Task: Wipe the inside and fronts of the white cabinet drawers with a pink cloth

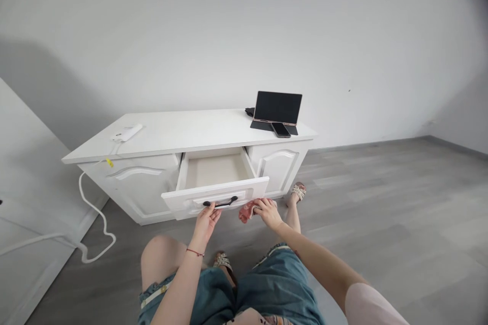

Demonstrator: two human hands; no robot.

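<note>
A white drawer (215, 166) is pulled out from the middle of the cabinet, and its inside looks bare. Its front panel (183, 202) carries a curved black handle (224, 203). My left hand (206, 221) holds the left part of this handle, its fingers curled at the underside. To the right, my right hand (269, 213) grips a pinkish-red cloth (247, 211) close to the drawer front's lower right corner. Part of the cloth is hidden under the fingers.
On the white cabinet (183, 129) stand a tablet (277, 106) in a folding cover, a phone (281, 130) and a white power strip (129, 133). Its white cable (102, 223) hangs at the left. My knees and sandalled feet are close below the drawer.
</note>
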